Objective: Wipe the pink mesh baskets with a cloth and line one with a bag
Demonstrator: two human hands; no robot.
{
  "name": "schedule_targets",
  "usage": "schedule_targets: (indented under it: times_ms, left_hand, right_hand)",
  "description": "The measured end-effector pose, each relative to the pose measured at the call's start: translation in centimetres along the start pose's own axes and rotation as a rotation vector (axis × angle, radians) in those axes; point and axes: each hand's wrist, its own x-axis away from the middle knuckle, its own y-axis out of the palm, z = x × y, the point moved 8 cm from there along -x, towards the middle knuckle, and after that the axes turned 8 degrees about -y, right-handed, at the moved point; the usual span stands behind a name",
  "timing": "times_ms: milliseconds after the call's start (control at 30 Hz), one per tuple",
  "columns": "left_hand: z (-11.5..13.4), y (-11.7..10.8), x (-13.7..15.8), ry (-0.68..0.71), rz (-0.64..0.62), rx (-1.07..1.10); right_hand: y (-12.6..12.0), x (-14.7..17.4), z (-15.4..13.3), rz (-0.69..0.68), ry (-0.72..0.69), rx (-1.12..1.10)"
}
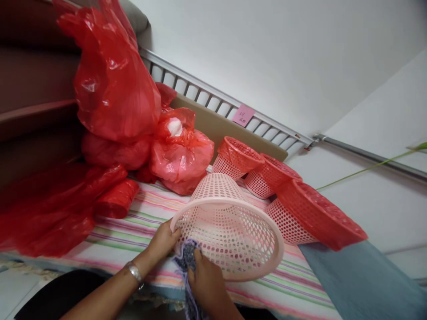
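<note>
A pink perforated plastic basket (230, 231) lies tipped over, its wide mouth facing me. My left hand (164, 240) grips its rim on the left side, with the fingers partly hidden by the rim. In my right hand (207, 278) is a bunched grey-purple cloth (191, 258), pressed near the lower left of the rim and hanging down below the hand. Both hands are close together at the basket's mouth.
Three baskets lined with red bags, the nearest one (295, 220) largest in view, stand at right. Filled red plastic bags (116, 84) and a red bag roll (116, 198) sit left on a striped sheet (133, 238). Behind runs a radiator (203, 98) with a pink note (243, 115).
</note>
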Motion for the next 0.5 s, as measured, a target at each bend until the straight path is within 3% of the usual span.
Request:
schedule_targets:
  times_ms: [100, 333, 500]
  left_hand:
    - [0.2, 0.1, 0.0, 0.004, -0.027, 0.002]
    - [0.7, 0.4, -0.2, 0.029, -0.055, -0.023]
    - [0.2, 0.5, -0.3, -0.005, -0.051, -0.059]
  right_hand:
    - [-0.8, -1.8, 1.8, -0.011, 0.030, 0.031]
    - [-3.1, -10.8, 7.5, 0.031, 0.176, 0.125]
    - [-3.9, -15.3, 10.1, 0.066, 0.231, 0.125]
